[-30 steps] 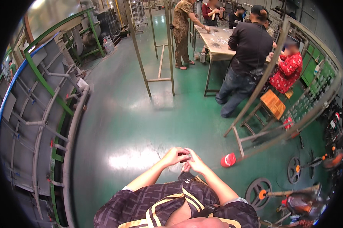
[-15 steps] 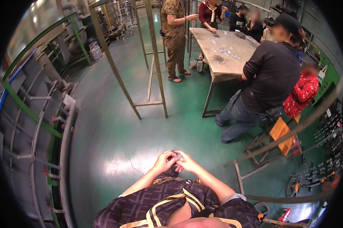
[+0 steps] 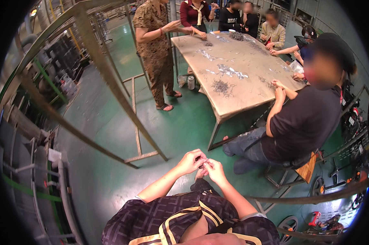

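Above the green floor (image 3: 111,179), left hand (image 3: 190,161) and right hand (image 3: 215,171) meet fingertip-to-fingertip, grip contents indiscernible.

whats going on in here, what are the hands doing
The left hand and right hand meet fingertip to fingertip over the green floor, pinching something too small to identify. Ahead, several people sit and stand around a long table strewn with piles of small metal parts.

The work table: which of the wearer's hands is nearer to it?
Right. The right hand is on the work table side; the left hand, touching it, sits farther away.
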The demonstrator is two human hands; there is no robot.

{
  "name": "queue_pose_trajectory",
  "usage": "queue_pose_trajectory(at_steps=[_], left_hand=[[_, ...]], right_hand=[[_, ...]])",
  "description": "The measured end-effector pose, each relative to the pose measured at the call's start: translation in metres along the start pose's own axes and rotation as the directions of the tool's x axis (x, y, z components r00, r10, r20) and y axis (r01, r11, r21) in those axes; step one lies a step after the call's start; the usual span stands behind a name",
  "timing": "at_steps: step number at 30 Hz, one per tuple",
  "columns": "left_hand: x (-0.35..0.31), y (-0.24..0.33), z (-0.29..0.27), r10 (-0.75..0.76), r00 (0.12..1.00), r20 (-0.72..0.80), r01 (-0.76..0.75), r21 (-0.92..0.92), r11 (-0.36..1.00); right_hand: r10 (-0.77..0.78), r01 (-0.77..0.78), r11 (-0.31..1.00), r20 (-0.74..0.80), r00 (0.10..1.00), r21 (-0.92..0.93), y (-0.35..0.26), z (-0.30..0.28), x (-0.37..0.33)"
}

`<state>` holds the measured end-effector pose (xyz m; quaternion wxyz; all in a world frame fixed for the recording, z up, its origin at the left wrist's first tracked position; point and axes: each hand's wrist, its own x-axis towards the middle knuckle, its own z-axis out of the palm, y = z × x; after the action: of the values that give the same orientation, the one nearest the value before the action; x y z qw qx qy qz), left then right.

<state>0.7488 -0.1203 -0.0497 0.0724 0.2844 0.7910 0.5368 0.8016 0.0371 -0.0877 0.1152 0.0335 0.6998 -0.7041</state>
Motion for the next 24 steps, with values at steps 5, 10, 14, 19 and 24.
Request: queue_pose_trajectory(at_steps=[5, 10, 14, 19, 24], left_hand=[[0.151, -0.049, -0.036, 0.042, 0.998, 0.043, -0.043, 0.027, 0.999], [0.294, -0.086, -0.072, 0.031, 0.991, 0.131, -0.039, 0.060, 0.997], [0.397, -0.125, -0.079, 0.063, 0.986, 0.154, -0.081, 0.109, 0.991], [0.520, -0.167, -0.055, 0.006, 0.963, 0.271, -0.091, 0.300, 0.950], [0.607, -0.189, 0.000, 0.002, 0.870, 0.493, -0.273, 0.479, 0.835]], right_hand=[[-0.128, 0.137, 0.989, -0.148, 0.981, 0.055, -0.021, -0.043, 0.140], [-0.076, 0.091, 0.994, -0.222, 0.972, 0.056, -0.053, -0.093, 0.264], [-0.028, 0.058, 0.996, -0.383, 0.923, 0.067, -0.061, -0.130, 0.323], [0.049, 0.026, 0.994, -0.638, 0.768, 0.107, -0.048, -0.165, 0.363], [0.107, 0.082, 0.982, -0.851, 0.513, 0.173, -0.046, -0.177, 0.383]])
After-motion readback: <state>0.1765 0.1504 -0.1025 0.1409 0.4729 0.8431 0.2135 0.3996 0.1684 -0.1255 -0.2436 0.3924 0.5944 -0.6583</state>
